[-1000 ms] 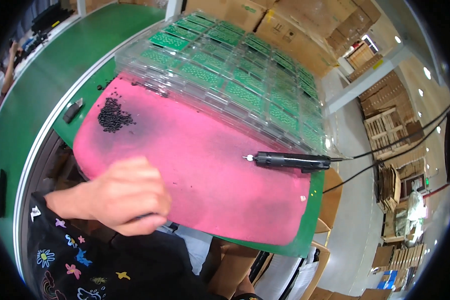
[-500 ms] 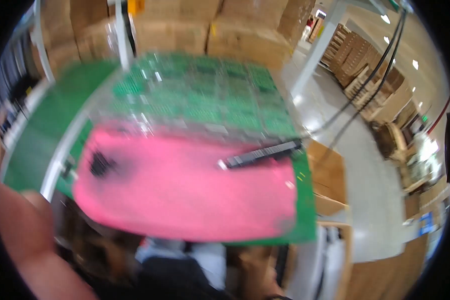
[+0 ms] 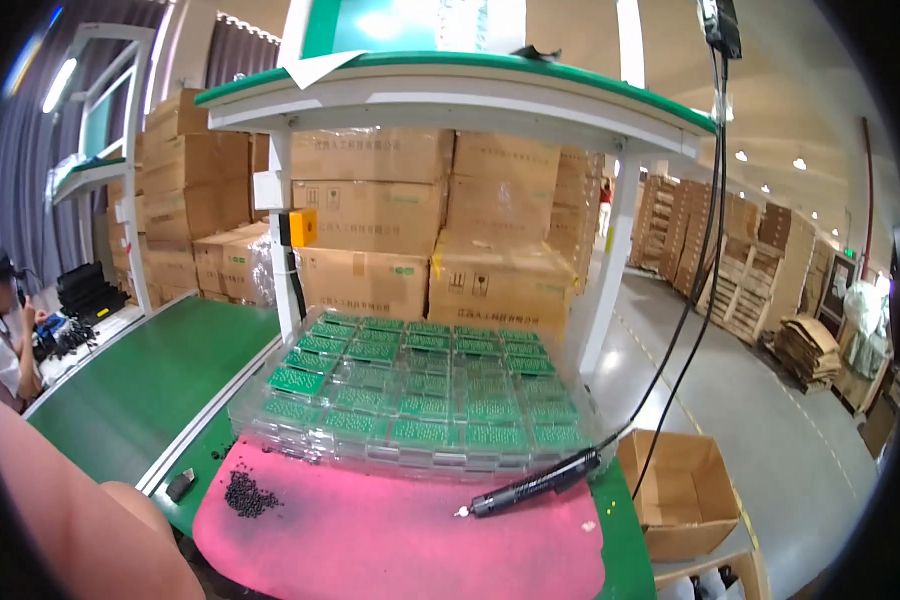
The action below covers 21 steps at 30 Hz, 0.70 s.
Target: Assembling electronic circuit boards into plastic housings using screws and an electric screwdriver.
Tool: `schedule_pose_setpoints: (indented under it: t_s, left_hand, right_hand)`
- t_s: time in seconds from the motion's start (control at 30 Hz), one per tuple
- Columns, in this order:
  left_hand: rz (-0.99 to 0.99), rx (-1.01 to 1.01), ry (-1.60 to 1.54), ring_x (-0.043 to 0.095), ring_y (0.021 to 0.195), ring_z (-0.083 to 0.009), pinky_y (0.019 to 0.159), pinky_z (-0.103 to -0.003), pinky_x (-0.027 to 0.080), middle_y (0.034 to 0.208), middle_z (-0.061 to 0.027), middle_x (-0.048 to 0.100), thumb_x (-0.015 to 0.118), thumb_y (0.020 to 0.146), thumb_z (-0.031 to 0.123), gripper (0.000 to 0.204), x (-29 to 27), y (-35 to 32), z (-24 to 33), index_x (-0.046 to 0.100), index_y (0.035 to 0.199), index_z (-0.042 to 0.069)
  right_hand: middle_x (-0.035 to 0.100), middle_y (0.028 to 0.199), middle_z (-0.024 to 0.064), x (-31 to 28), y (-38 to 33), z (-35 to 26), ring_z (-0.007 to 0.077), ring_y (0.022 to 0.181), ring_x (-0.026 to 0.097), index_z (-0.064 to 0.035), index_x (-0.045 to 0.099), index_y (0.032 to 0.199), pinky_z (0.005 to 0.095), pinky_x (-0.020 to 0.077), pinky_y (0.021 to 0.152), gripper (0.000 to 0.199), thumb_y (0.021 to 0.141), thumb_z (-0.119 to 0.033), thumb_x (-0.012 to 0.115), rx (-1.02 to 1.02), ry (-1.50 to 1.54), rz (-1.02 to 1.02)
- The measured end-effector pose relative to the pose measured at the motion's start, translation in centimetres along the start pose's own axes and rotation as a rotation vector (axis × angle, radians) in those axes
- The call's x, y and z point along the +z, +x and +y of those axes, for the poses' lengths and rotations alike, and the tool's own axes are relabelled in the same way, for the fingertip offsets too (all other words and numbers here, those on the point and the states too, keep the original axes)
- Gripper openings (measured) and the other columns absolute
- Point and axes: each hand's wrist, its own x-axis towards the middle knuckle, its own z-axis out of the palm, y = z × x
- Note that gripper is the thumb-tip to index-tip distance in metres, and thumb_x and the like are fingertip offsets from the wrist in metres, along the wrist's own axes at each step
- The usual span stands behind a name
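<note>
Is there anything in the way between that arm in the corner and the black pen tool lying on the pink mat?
Nothing visible blocks it. The arm is at the lower left, and bare pink mat runs across to the black pen tool. The pile of small black bits sits to the side. Neither hand shows.

Pink mat mostly open, screwdriver and screw pile intrude
</note>
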Motion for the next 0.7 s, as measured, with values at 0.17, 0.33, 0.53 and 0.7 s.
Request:
schedule_pose_setpoints:
  t_s: [0.17,0.33,0.53,0.7]
  left_hand:
    - [0.055,-0.194,-0.024,0.064,0.080,-0.0283,0.067,-0.053,0.053,0.110,-0.0171,0.058,0.069,0.081,0.030,0.060,0.3,-2.3,1.2,0.041,0.127,0.005]
    - [0.057,-0.205,-0.194,0.064,0.080,-0.0285,0.066,-0.056,0.054,0.112,-0.0182,0.057,0.069,0.081,0.031,0.065,2.9,2.0,6.0,0.038,0.131,0.005]
    - [-0.062,-0.365,-0.278,0.064,0.075,-0.0281,0.059,-0.046,0.053,0.101,-0.0185,0.058,0.069,0.074,0.025,0.048,-0.3,5.1,8.0,0.047,0.111,0.003]
    - [-0.383,-0.065,-0.346,0.062,0.067,-0.0258,0.051,-0.034,0.051,0.085,-0.0140,0.062,0.066,0.069,0.003,0.021,-2.0,5.2,5.7,0.056,0.088,0.004]
  right_hand:
    - [0.061,0.124,0.0162,6.3,6.2,17.6,0.0353,0.116,0.055,-0.0133,0.058,0.127,0.0426,0.0448,0.098,0.050,0.094,-0.048,0.046,0.100,-0.259,0.225]
    - [0.066,0.081,0.0266,0.5,-8.5,12.7,0.0432,0.078,0.064,0.0016,0.068,0.099,0.0485,0.0513,0.073,0.049,0.084,-0.045,0.065,-0.108,0.168,0.765]
    - [0.066,0.081,0.0248,-16.2,-18.4,8.4,0.0393,0.077,0.065,0.0022,0.067,0.101,0.0492,0.0504,0.068,0.046,0.086,-0.041,0.062,-0.134,-0.049,0.837]
    - [0.051,0.062,0.0157,-25.9,-24.0,-2.1,0.0376,0.057,0.056,-0.0030,0.051,0.067,0.0450,0.0422,0.050,0.018,0.072,-0.006,0.068,-0.723,-0.118,0.976]
